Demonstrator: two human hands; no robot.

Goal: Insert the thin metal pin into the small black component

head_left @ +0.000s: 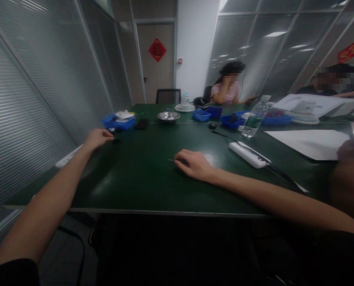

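On the left of the dark green table (141, 186), my left hand (98, 139) is closed, its fingertips together near a small dark item (116, 140); whether they hold anything is too small to tell. My right hand (193, 163) rests at the middle of the table with its fingers closed round a thin tool (171, 160), whose narrow tip points left. Just beyond my left hand sits a blue basket (120, 123) with white tissue in it. A round metal bowl (168, 116) with small bits inside stands farther back, between the two hands.
A white power strip (248, 155) with a black cable lies right of my right hand. Behind it are a plastic bottle (253, 122) and blue trays (201, 115). White paper (310, 143) and another person's blurred hand (352, 151) are at the right. Two people sit beyond.
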